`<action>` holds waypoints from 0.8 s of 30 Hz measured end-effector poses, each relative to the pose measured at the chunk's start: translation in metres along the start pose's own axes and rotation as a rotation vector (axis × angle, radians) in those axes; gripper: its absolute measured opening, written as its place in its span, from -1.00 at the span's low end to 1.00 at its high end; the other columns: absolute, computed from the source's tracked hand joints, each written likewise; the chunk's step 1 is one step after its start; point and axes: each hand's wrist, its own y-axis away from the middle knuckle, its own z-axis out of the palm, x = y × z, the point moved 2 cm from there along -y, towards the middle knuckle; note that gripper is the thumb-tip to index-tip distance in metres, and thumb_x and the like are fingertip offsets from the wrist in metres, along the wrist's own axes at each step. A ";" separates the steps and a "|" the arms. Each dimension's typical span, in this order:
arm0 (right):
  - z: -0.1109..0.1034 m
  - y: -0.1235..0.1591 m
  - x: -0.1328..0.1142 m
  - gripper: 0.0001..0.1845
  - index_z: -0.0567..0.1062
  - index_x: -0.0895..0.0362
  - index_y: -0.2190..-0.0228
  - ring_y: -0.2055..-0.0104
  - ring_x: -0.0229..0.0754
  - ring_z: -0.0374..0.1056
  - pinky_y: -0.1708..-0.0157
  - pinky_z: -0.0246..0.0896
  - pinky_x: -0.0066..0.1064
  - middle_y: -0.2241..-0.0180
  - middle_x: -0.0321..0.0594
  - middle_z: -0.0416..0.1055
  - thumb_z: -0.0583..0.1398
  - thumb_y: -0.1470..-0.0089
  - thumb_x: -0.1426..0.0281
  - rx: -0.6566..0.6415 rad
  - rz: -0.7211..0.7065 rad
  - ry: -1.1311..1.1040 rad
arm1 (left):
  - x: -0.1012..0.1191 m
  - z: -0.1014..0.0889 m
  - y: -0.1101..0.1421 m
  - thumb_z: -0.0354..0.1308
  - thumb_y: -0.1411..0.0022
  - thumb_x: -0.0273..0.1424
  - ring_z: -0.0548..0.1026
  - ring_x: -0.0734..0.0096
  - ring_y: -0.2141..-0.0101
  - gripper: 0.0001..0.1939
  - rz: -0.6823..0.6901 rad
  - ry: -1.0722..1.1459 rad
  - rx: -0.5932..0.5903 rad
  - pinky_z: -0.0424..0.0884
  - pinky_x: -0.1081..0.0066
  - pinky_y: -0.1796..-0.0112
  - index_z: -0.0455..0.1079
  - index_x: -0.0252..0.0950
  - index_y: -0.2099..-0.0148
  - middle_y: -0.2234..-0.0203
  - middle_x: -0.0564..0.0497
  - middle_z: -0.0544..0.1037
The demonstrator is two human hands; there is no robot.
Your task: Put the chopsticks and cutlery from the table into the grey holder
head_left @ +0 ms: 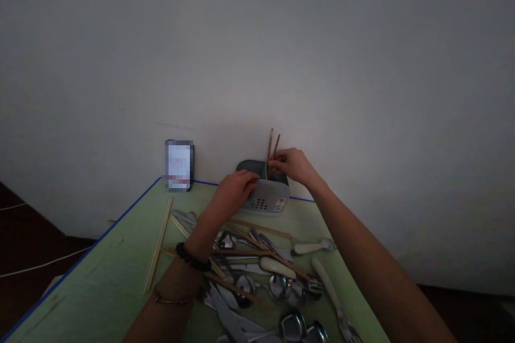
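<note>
A grey cutlery holder (267, 190) with a perforated front and a divider stands at the back of the table, against the wall. My left hand (233, 190) grips its front left rim, fingers curled over the edge. With fingertips pinched together, my right hand (295, 165) holds brown wooden chopsticks (270, 144) upright in the right compartment. Their lower ends are hidden inside the holder. In front of the holder lies a loose heap of spoons (277, 286), knives (229, 313), forks (314, 285) and more wooden chopsticks (259, 229).
A phone (179, 166) with a lit, blurred screen leans on the wall at the back left. A pale pair of chopsticks (159, 246) lies apart on the left side of the green table (100, 278). White-handled forks (325, 278) lie at the right, near my right forearm.
</note>
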 end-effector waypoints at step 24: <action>-0.003 0.076 -0.013 -0.70 0.52 0.16 0.23 0.20 -0.12 0.39 0.15 0.23 -0.31 0.24 -0.10 0.52 0.05 -0.19 0.30 0.292 -0.157 0.367 | 0.015 -0.027 0.036 0.07 -0.22 -0.46 0.41 0.26 0.16 -0.83 0.103 -0.088 -0.135 0.33 0.29 0.10 0.38 -0.31 0.13 0.20 -0.08 0.45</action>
